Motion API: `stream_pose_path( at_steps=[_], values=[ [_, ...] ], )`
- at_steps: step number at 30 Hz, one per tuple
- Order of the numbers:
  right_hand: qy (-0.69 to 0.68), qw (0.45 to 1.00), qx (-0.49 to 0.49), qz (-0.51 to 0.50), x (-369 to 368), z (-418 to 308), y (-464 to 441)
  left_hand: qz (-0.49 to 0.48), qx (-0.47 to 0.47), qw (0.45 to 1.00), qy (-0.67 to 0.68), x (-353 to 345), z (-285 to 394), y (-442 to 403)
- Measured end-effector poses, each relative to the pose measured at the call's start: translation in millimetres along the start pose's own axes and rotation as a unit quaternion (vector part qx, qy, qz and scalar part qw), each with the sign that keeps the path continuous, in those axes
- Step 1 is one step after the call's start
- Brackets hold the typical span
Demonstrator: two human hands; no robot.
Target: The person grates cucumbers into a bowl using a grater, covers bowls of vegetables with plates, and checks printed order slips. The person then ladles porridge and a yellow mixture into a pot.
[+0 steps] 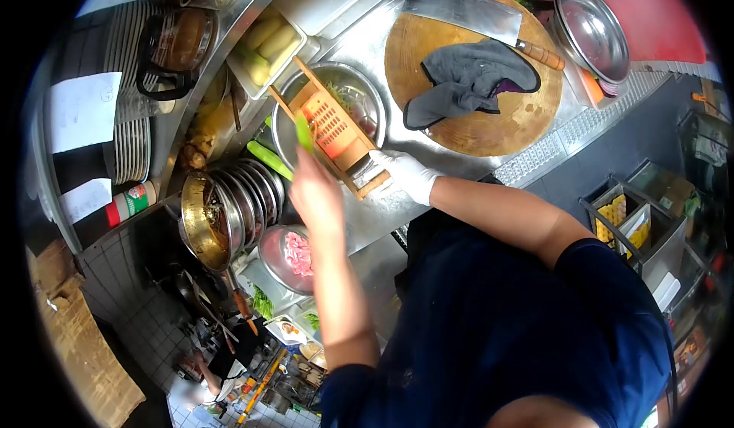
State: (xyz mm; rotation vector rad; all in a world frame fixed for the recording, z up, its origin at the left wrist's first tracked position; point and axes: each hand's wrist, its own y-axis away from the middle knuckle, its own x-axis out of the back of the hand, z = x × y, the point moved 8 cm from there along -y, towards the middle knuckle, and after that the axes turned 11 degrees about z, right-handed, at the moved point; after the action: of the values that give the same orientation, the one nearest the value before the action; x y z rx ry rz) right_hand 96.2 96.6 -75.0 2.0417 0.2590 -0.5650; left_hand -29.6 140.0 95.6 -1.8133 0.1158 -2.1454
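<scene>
A wooden-framed grater point(330, 126) with an orange slotted plate lies slanted across a steel bowl point(370, 84), which has pale green shreds in it. My right hand point(405, 176), in a white glove, grips the near end of the grater's frame. My left hand point(312, 179), blurred by motion, is closed round a light green piece of vegetable point(303, 133) at the grater's left edge. Whether the piece touches the plate I cannot tell. Long green vegetables point(267, 157) lie just left of the bowl.
On a round wooden chopping board point(489, 139) lie a cleaver point(466, 14) and a dark grey cloth point(478, 76). Peeled vegetables fill a white tub point(267, 50). Pink sliced meat point(298, 254) sits in a bowl near my left forearm. Another person point(200, 386) is at the lower left.
</scene>
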Motion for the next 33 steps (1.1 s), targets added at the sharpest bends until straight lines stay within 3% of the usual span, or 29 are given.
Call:
stream_pose_path(
  at_steps=[1, 4, 11, 13, 15, 17, 19, 21, 23, 28, 33],
  values=[
    [-0.004, 1.000, -0.001, -0.006, -0.7, -0.1, -0.1, 0.028, -0.031, 0.999, 0.022, 12.4, 12.3, 29.5],
    [-0.011, 1.000, 0.001, -0.011, -1.2, -0.4, 1.7, -0.051, -0.018, 0.998, -0.012, -3.9, 23.2, 73.5],
    [0.006, 1.000, 0.004, 0.011, 1.4, 2.0, -0.2, 0.017, 0.017, 0.999, -0.041, -73.7, -29.1, -73.9],
    [0.012, 1.000, 0.001, 0.004, 2.2, 2.5, -3.9, 0.046, 0.009, 0.998, -0.032, -43.3, -27.0, -76.2],
    [0.006, 1.000, 0.004, 0.004, 0.0, 0.9, -2.7, 0.026, 0.039, 0.999, -0.003, -4.2, -13.0, -43.7],
    [-0.007, 1.000, -0.007, -0.004, -0.6, 4.4, -3.6, 0.088, 0.023, 0.995, 0.041, 28.4, 2.2, 3.7],
    [-0.007, 1.000, 0.000, -0.007, -0.7, 3.2, -4.1, 0.087, 0.010, 0.994, 0.069, 32.1, 8.5, 47.1],
    [-0.011, 1.000, -0.003, -0.008, 0.3, 3.1, -1.9, -0.030, 0.122, 0.991, 0.037, 12.6, 5.7, 75.1],
    [-0.014, 1.000, -0.007, -0.010, -1.1, 3.1, -1.3, -0.060, 0.144, 0.987, 0.044, 2.3, 8.7, 84.1],
    [0.023, 1.000, -0.008, -0.019, 0.6, -5.2, 6.7, 0.048, 0.156, 0.982, 0.098, 13.0, -3.2, 86.5],
    [0.106, 0.994, 0.016, -0.010, 7.9, -21.2, 15.2, 0.047, 0.158, 0.979, 0.120, 32.8, -7.2, 76.7]
  ],
)
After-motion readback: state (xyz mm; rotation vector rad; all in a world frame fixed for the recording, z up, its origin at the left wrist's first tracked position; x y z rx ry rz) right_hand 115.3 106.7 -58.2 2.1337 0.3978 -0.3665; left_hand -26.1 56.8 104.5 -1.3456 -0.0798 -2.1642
